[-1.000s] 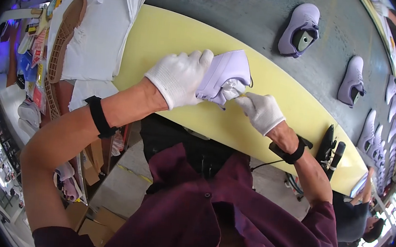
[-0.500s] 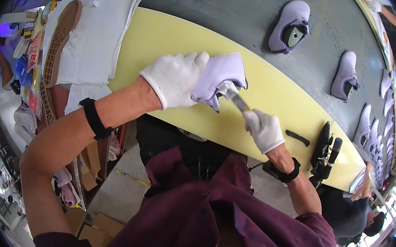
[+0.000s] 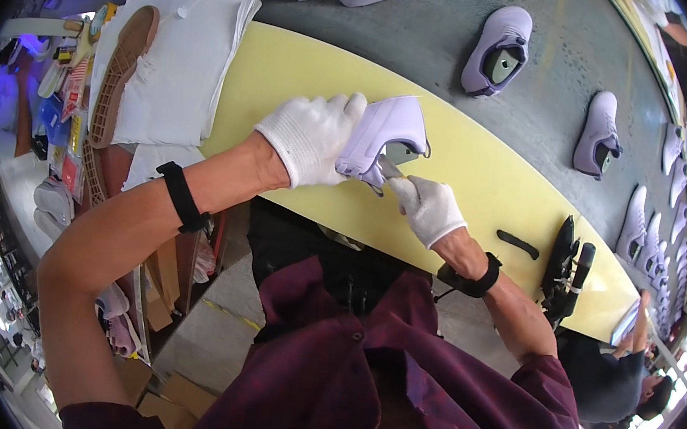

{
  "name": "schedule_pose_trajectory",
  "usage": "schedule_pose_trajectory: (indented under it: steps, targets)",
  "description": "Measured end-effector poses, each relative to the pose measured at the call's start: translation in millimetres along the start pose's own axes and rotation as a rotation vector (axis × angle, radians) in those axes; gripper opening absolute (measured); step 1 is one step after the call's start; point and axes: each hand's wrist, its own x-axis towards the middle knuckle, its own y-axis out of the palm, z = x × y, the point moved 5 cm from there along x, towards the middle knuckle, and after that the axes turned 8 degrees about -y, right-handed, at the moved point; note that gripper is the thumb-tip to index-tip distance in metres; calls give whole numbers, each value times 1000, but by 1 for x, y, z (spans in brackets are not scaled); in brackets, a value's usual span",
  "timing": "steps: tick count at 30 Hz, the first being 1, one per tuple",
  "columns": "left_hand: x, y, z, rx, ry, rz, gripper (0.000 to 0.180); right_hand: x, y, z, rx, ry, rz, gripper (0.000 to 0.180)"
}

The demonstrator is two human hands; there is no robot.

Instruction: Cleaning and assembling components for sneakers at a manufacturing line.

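Over the yellow table [image 3: 292,63], near its front edge, the head view shows a shoe [image 3: 393,123] between two white-gloved hands. The left hand [image 3: 311,140] is closed on the shoe, and its glove covers the left end; the fingers beneath are hidden. The right hand [image 3: 426,209] is wrapped around a tool [image 3: 389,167]. Only a short grey length of the tool shows, slanting to the shoe's opening; the fist hides the handle, and where the tip lies is hard to make out. Whether the shoe rests on the table cannot be told.

The shoe is pale lavender and smooth, tipped so that its opening faces the right hand. A grey-green patch shows within the opening, and a small dark loop stands at the rim.

To the left, a tan sole [image 3: 141,32] lies on white paper [image 3: 184,72]. A black strip [image 3: 518,245] lies right of the right hand. Beyond the table, other lavender shoes [image 3: 492,46] stand on a grey surface [image 3: 577,67]; those along the top edge are cut off.
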Motion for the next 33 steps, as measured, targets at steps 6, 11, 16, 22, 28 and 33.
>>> schedule_pose_trajectory:
  steps: [6,11,16,22,28,33]
  targets:
    - [-4,-9,-4,-23,56,-58,100,-13,-9,-6,41,1,39,47]
    - [6,-26,-14,-6,217,267,107,-63,-72,-61,-208,228,-251,32]
    - [22,-56,-10,13,162,435,99,-44,-83,34,-712,-268,-381,79]
    - [-43,-49,0,-189,-355,-376,60,68,-53,57,-616,-341,-29,95]
    - [-79,88,-12,-1261,-614,-313,79,65,2,60,-160,-78,-22,67]
    - [-70,62,-16,-1318,-830,-308,79,-2,41,81,85,-83,-85,94]
